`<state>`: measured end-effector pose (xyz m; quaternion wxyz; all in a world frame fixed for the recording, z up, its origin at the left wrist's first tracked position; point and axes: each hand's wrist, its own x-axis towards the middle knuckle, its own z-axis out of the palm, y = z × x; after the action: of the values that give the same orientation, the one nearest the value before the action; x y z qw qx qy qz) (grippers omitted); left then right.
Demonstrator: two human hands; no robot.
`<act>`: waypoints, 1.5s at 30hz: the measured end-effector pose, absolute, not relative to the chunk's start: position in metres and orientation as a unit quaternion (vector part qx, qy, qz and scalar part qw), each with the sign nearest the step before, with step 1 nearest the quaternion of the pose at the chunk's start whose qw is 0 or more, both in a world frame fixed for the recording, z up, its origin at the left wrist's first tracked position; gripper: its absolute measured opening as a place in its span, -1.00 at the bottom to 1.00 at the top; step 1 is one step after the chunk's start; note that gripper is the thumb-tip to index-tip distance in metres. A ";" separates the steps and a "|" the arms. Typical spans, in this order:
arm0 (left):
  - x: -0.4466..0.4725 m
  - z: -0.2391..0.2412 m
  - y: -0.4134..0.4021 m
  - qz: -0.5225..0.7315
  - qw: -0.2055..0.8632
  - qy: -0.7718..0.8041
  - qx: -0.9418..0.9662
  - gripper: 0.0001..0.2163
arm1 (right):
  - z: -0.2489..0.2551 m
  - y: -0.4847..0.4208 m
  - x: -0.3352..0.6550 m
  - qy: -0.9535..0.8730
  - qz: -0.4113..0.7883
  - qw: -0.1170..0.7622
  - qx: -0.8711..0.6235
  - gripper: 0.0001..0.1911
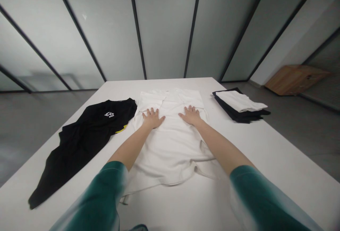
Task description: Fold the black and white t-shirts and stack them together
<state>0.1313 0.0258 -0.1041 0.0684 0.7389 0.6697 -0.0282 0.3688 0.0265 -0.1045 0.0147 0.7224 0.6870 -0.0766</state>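
A white garment (170, 142) lies spread flat on the white table (278, 160), its far part folded in on both sides. My left hand (152, 118) rests palm down on the garment's left half, fingers stretched out. Pressed flat beside it on the right half is my right hand (190, 115), fingers also spread. Neither hand holds anything. Both forearms reach out from green sleeves at the bottom of the view.
A black garment (85, 135) with a white print and a yellow edge lies crumpled to the left. At the far right sits a stack of folded clothes (240, 105), white on top of black. A wooden box (292, 78) stands on the floor beyond.
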 end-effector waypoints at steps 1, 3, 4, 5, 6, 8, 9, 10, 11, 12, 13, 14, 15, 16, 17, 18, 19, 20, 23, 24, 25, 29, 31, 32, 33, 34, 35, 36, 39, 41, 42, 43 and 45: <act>0.131 -0.104 0.030 -0.027 0.068 0.669 0.739 -0.19 | -0.104 0.031 0.370 0.690 -0.076 0.012 0.720 -0.15; 0.131 -0.103 0.038 -0.023 0.067 0.668 0.741 -0.19 | -0.103 0.039 0.371 0.693 -0.073 0.007 0.717 -0.16; 0.131 -0.103 0.042 -0.021 0.065 0.668 0.741 -0.19 | -0.103 0.043 0.372 0.695 -0.071 0.005 0.716 -0.16; 0.130 -0.103 0.046 -0.018 0.063 0.667 0.743 -0.18 | -0.104 0.047 0.373 0.696 -0.070 0.004 0.715 -0.16; 0.130 -0.104 0.049 -0.016 0.061 0.665 0.745 -0.18 | -0.104 0.050 0.375 0.698 -0.069 0.003 0.713 -0.16; 0.127 -0.104 0.056 -0.013 0.056 0.655 0.753 -0.18 | -0.106 0.056 0.380 0.707 -0.063 0.000 0.704 -0.19; 0.126 -0.104 0.058 -0.010 0.052 0.648 0.760 -0.19 | -0.107 0.059 0.383 0.714 -0.059 -0.005 0.698 -0.22; 0.124 -0.104 0.061 -0.005 0.047 0.640 0.767 -0.20 | -0.108 0.061 0.386 0.720 -0.053 -0.011 0.692 -0.26; 0.123 -0.105 0.063 0.003 0.043 0.634 0.772 -0.21 | -0.109 0.063 0.389 0.725 -0.045 -0.021 0.687 -0.30; 0.121 -0.105 0.065 0.015 0.039 0.628 0.777 -0.23 | -0.110 0.064 0.391 0.728 -0.037 -0.031 0.684 -0.33; 0.119 -0.106 0.065 0.031 0.035 0.623 0.781 -0.25 | -0.111 0.064 0.393 0.729 -0.028 -0.040 0.683 -0.36; 0.118 -0.107 0.065 0.049 0.032 0.618 0.784 -0.27 | -0.111 0.064 0.394 0.730 -0.020 -0.047 0.682 -0.37; 0.115 -0.108 0.064 0.066 0.029 0.611 0.789 -0.29 | -0.110 0.062 0.394 0.732 -0.011 -0.051 0.679 -0.38; 0.113 -0.108 0.061 0.080 0.026 0.601 0.795 -0.31 | -0.109 0.059 0.395 0.738 -0.002 -0.051 0.673 -0.39; 0.109 -0.108 0.056 0.089 0.022 0.589 0.803 -0.34 | -0.107 0.054 0.395 0.746 0.009 -0.050 0.664 -0.40; 0.104 -0.108 0.050 0.093 0.018 0.577 0.811 -0.36 | -0.105 0.047 0.396 0.756 0.020 -0.049 0.652 -0.41; 0.099 -0.107 0.043 0.092 0.013 0.566 0.819 -0.38 | -0.103 0.039 0.398 0.767 0.032 -0.049 0.638 -0.43; 0.092 -0.105 0.034 0.091 0.008 0.554 0.827 -0.39 | -0.101 0.029 0.400 0.777 0.043 -0.051 0.626 -0.45; 0.068 -0.094 0.001 0.095 -0.010 0.526 0.845 -0.47 | -0.095 -0.009 0.413 0.791 0.059 -0.068 0.605 -0.53; 0.059 -0.090 -0.012 0.099 -0.015 0.526 0.844 -0.53 | -0.093 -0.023 0.418 0.788 0.059 -0.073 0.608 -0.56; 0.049 -0.086 -0.024 0.100 -0.018 0.537 0.837 -0.60 | -0.092 -0.037 0.424 0.781 0.056 -0.076 0.617 -0.59; 0.017 -0.073 -0.066 0.072 -0.018 0.665 0.743 -0.53 | -0.087 -0.091 0.448 0.706 0.035 -0.073 0.703 -0.55; 0.006 -0.071 -0.082 0.038 0.008 0.710 0.703 -0.41 | -0.086 -0.113 0.456 0.671 0.010 -0.055 0.740 -0.45; 0.002 -0.072 -0.088 0.024 0.028 0.715 0.698 -0.39 | -0.085 -0.124 0.458 0.661 -0.003 -0.045 0.749 -0.42; 0.001 -0.073 -0.094 0.018 0.051 0.708 0.704 -0.41 | -0.086 -0.133 0.460 0.656 -0.015 -0.036 0.753 -0.41; 0.001 -0.075 -0.100 0.020 0.073 0.693 0.717 -0.45 | -0.086 -0.142 0.460 0.659 -0.025 -0.032 0.751 -0.43; 0.002 -0.076 -0.105 0.029 0.096 0.672 0.734 -0.52 | -0.087 -0.151 0.460 0.668 -0.034 -0.034 0.743 -0.46; 0.005 -0.077 -0.110 0.043 0.121 0.651 0.748 -0.59 | -0.089 -0.158 0.459 0.680 -0.043 -0.042 0.730 -0.51; 0.014 -0.076 -0.125 0.126 0.213 0.625 0.740 -0.71 | -0.092 -0.175 0.457 0.712 -0.089 -0.090 0.691 -0.69; 0.017 -0.071 -0.133 0.217 0.301 0.628 0.684 -0.69 | -0.093 -0.182 0.459 0.692 -0.146 -0.144 0.692 -0.77; 0.017 -0.069 -0.135 0.261 0.352 0.627 0.644 -0.66 | -0.092 -0.184 0.462 0.668 -0.181 -0.180 0.699 -0.79; 0.016 -0.066 -0.138 0.297 0.404 0.621 0.603 -0.61 | -0.091 -0.186 0.466 0.638 -0.215 -0.220 0.706 -0.79; 0.011 -0.061 -0.141 0.337 0.487 0.609 0.528 -0.48 | -0.088 -0.189 0.475 0.575 -0.268 -0.297 0.713 -0.75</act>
<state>0.0113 -0.1408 -0.0611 0.4867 0.5281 0.6091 0.3365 0.4754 -0.1892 -0.0879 -0.2970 0.7133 0.5752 -0.2685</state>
